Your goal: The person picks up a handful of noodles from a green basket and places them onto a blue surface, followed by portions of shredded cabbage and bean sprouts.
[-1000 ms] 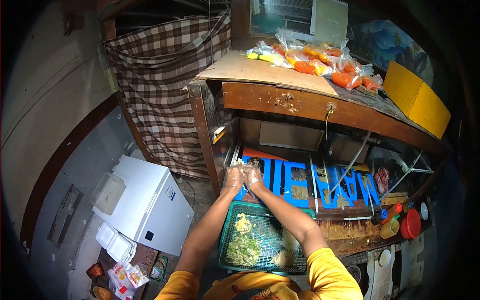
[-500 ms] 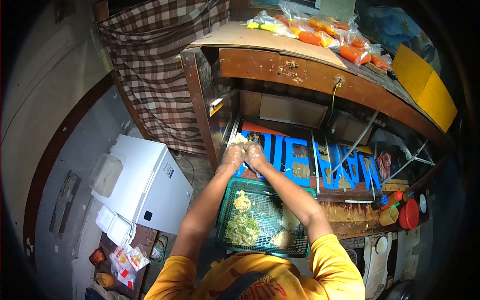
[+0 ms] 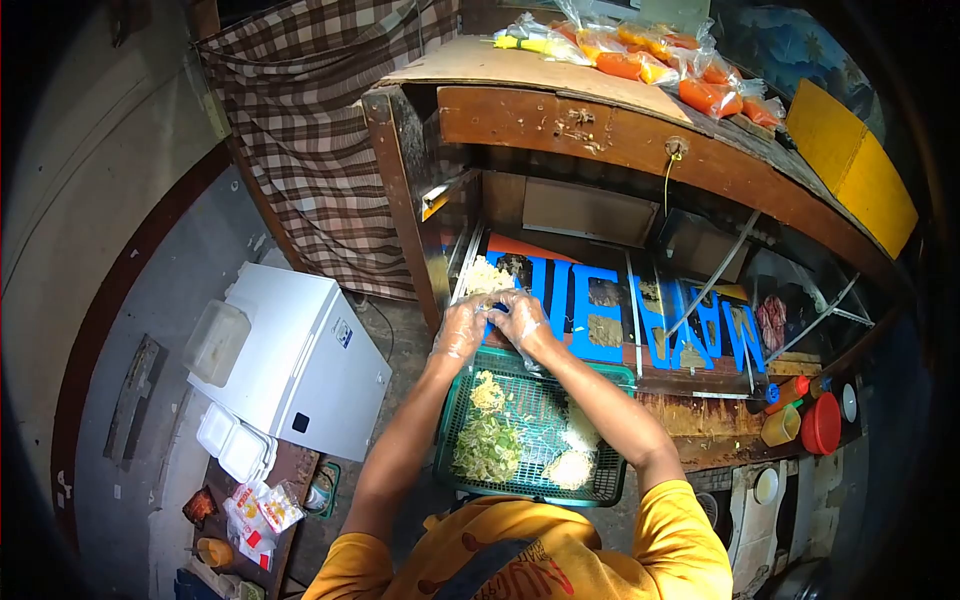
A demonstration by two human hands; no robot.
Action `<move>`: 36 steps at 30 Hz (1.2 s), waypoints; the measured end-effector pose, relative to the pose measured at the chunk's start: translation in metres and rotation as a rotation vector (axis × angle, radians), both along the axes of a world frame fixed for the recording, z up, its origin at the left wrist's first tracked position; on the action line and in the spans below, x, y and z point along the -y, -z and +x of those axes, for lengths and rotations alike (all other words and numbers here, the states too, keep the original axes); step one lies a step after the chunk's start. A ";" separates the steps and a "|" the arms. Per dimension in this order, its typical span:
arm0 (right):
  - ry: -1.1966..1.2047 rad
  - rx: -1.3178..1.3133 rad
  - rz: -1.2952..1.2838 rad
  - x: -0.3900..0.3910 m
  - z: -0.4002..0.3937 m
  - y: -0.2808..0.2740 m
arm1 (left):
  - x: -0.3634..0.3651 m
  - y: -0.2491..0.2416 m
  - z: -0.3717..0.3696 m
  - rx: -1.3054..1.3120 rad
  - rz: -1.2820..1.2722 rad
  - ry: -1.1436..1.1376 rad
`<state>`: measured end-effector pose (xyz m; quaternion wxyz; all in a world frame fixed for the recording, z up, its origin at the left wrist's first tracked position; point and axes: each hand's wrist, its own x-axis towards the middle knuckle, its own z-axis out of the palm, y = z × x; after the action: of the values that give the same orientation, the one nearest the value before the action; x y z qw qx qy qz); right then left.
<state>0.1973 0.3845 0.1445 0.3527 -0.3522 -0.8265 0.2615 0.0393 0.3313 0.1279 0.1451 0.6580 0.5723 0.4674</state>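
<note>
My left hand (image 3: 464, 326) and my right hand (image 3: 519, 318), both in clear plastic gloves, meet in front of me with fingers curled together. Whatever lies between the fingertips is too small to make out. Just beyond them sits a pile of pale yellow shredded food (image 3: 487, 277) on the lower shelf. Below my wrists is a green plastic basket (image 3: 537, 497). It holds chopped green leaves (image 3: 487, 449), a small heap of yellow shreds (image 3: 488, 394) and a pale whitish heap (image 3: 570, 469) on the right.
A wooden counter (image 3: 560, 117) with bags of orange liquid (image 3: 709, 98) rises ahead. Blue letters (image 3: 596, 310) mark the shelf. A white chest freezer (image 3: 330, 370) stands left, near white foam boxes (image 3: 240, 450). A red bowl (image 3: 821, 424) is at right.
Both hands have drawn back slightly toward me from the pile, and their fingers have come together. More of the yellow shredded pile shows beyond them.
</note>
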 end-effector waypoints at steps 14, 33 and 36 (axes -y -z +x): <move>0.024 -0.087 -0.030 0.077 0.022 0.024 | 0.072 -0.008 0.017 0.044 0.003 0.050; -0.024 0.016 -0.104 0.126 0.054 0.106 | 0.133 0.062 0.044 0.042 -0.050 0.096; -0.029 0.026 -0.144 0.125 0.053 0.121 | 0.132 0.084 0.042 0.068 -0.083 0.118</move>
<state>0.2501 0.2591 0.0235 0.3119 -0.3680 -0.8151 0.3208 0.0809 0.1995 0.0437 0.2189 0.6679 0.5460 0.4559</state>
